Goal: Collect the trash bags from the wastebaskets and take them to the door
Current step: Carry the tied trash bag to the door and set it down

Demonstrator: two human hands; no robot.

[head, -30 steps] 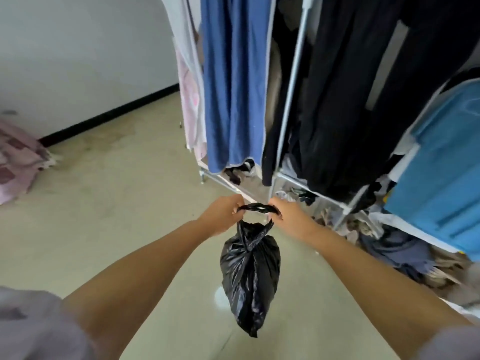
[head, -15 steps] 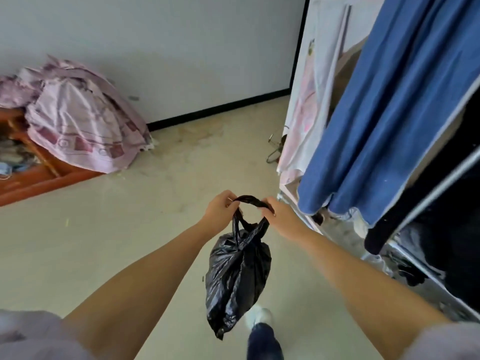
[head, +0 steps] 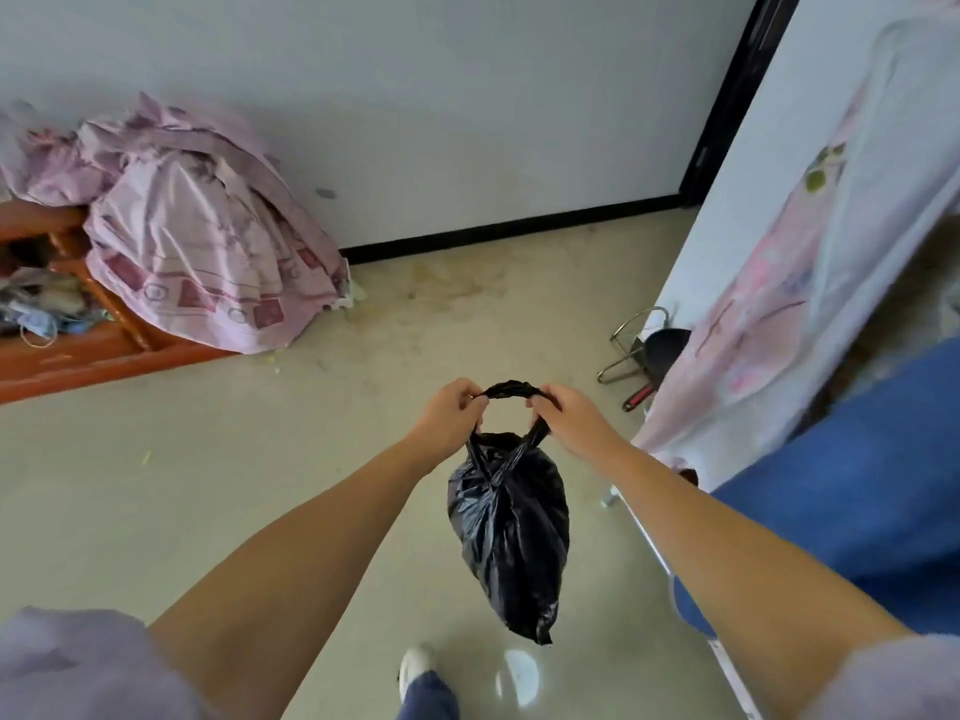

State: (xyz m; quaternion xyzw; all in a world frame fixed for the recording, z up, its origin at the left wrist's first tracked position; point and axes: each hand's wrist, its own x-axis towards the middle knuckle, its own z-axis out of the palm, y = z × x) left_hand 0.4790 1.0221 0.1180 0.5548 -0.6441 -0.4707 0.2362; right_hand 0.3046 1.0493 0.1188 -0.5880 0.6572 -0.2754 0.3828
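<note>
A full black trash bag (head: 511, 527) hangs in the air in front of me, its top knotted into a twisted loop. My left hand (head: 450, 418) grips the left end of that loop and my right hand (head: 569, 418) grips the right end. The bag dangles free above the beige floor, touching nothing else. No wastebasket is in view.
A clothes rack on the right carries a pink floral sheet (head: 810, 283) and a blue garment (head: 852, 491). A pink quilt (head: 208, 241) is heaped over a wooden bed frame (head: 98, 356) at the left. Metal hangers and a black pan (head: 660, 348) lie by the rack. My white shoe (head: 415, 662) is below.
The view has swung left, away from the hanging dark clothes toward the white wall and the pink quilt. Both hands keep their hold on the bag's loop, and a foot has come into view.
</note>
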